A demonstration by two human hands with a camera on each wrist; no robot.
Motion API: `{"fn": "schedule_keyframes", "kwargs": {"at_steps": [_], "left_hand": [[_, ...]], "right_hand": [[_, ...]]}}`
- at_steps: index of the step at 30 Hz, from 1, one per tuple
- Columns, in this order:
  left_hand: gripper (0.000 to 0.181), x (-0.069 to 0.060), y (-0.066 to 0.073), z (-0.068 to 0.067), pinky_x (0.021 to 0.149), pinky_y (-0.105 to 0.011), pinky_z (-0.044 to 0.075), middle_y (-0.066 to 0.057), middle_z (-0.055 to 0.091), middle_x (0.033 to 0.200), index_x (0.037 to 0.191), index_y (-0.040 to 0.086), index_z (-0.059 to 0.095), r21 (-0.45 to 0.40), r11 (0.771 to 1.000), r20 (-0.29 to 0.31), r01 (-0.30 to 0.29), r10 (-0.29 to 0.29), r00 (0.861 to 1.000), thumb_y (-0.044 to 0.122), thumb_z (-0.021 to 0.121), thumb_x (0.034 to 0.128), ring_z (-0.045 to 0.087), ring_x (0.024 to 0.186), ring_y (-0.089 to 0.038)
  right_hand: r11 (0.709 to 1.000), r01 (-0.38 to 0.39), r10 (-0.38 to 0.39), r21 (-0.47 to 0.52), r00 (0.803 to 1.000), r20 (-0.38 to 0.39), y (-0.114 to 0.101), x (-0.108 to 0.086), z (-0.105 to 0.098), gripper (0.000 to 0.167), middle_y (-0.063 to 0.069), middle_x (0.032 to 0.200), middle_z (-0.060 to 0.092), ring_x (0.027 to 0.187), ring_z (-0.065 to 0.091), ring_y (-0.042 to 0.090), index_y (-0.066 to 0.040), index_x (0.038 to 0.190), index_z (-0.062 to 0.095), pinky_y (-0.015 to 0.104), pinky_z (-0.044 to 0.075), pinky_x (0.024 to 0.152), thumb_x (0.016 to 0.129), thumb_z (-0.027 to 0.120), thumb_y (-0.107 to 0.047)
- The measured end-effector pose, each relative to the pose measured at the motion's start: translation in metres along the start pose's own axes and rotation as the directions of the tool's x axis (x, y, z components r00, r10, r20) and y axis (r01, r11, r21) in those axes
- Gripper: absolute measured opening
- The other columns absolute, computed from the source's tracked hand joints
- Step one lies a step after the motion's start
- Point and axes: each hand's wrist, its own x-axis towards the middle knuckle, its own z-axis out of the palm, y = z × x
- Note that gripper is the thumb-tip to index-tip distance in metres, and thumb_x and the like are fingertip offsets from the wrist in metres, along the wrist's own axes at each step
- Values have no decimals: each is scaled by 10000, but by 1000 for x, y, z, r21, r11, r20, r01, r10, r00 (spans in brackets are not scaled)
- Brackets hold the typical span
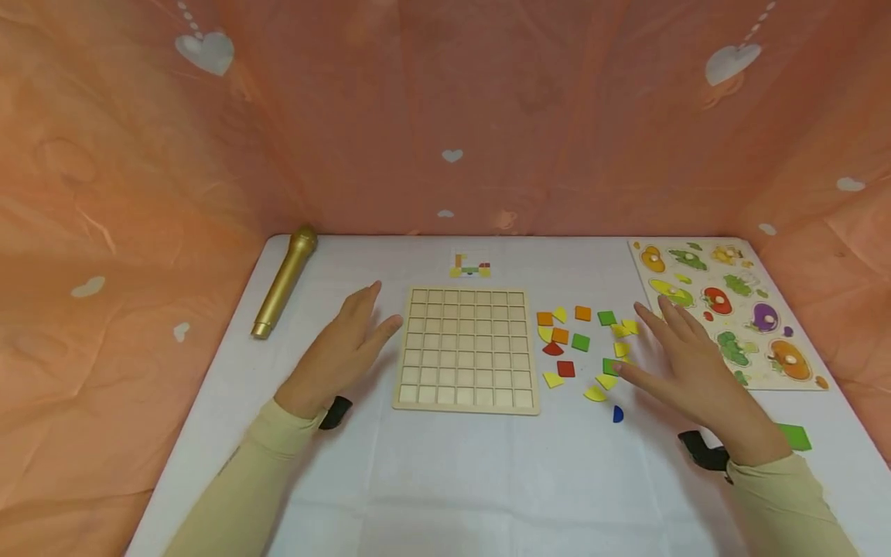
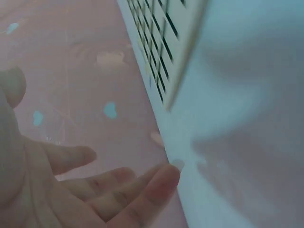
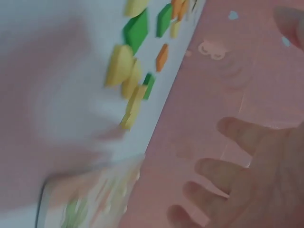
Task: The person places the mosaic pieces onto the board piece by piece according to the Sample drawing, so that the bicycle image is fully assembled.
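A square wooden grid board (image 1: 465, 350) lies in the middle of the table, its cells bare. Left of it my left hand (image 1: 341, 352) hovers, fingers spread and holding nothing; in the left wrist view the fingers (image 2: 142, 194) are apart below the board's edge (image 2: 183, 57). Right of the board lie loose flat pieces: orange squares (image 1: 582, 313), green squares (image 1: 581, 342), yellow pieces (image 1: 595, 394), a red square (image 1: 566, 369) and a blue half-round (image 1: 618, 414). My right hand (image 1: 696, 371) hovers at their right side, empty, fingers spread (image 3: 237, 137). A small picture card (image 1: 470, 264) lies behind the board.
A gold microphone (image 1: 284, 285) lies at the back left. On the right is a vegetable puzzle board (image 1: 731, 309), with a green object (image 1: 795, 437) partly behind the right wrist. An orange-pink cloth with hearts (image 1: 445, 116) hangs around the table.
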Motion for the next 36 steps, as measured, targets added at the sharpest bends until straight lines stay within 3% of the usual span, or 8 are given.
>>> {"fn": "schedule_keyframes", "kwargs": {"at_steps": [6, 13, 18, 22, 27, 36], "left_hand": [[950, 20, 13, 16, 1217, -596, 446, -184, 487, 1627, 1732, 133, 235, -92, 994, 13, 51, -50, 999, 771, 412, 1051, 569, 1450, -336], [731, 34, 17, 24, 1058, -527, 558, -192, 685, 1317, 1586, -36, 481, -17, 996, -49, 91, -91, 995, 496, 574, 1093, 664, 1195, -341], [558, 38, 14, 26, 872, -420, 580, -156, 736, 1174, 1474, -61, 604, 15, 995, -75, 97, -95, 993, 329, 617, 1076, 664, 973, -267], [551, 39, 11, 28, 734, -316, 525, -103, 724, 1046, 1477, -27, 614, -7, 989, -36, 146, -146, 989, 302, 667, 1040, 632, 841, -213], [550, 39, 11, 30, 653, -270, 497, -81, 692, 955, 1483, -11, 613, -48, 982, 2, 181, -182, 983, 228, 712, 997, 618, 766, -177], [576, 39, 10, 31, 603, -275, 528, -75, 697, 859, 1547, 22, 561, -81, 978, 34, 191, -189, 981, 148, 692, 1001, 647, 688, -162]], "right_hand": [[995, 44, -44, 94, 999, -4, -18, 21, 2, 870, 263, 1758, 279, 1582, 281, 567, -99, 1650, 439, 847, 296, 1160, 968, 779, -518], [988, 4, -16, 157, 997, 73, -28, 53, 10, 677, 228, 1661, 472, 1509, 440, 512, -127, 1604, 516, 745, 395, 1189, 1042, 705, -454], [983, -71, 52, 172, 993, 109, -31, 72, 14, 587, 223, 1570, 558, 1390, 550, 474, -136, 1576, 555, 682, 508, 1119, 1050, 707, -350], [982, -86, 66, 167, 990, 123, -30, 79, 18, 542, 237, 1514, 594, 1342, 586, 464, -103, 1550, 580, 651, 526, 1109, 1057, 701, -292], [982, -92, 69, 167, 988, 138, -28, 82, 20, 498, 242, 1499, 596, 1353, 562, 457, -68, 1513, 614, 662, 482, 1157, 1059, 700, -256], [983, -99, 77, 156, 987, 139, -26, 89, 25, 434, 254, 1476, 597, 1349, 538, 460, -32, 1474, 641, 675, 434, 1198, 1067, 666, -183]]}}
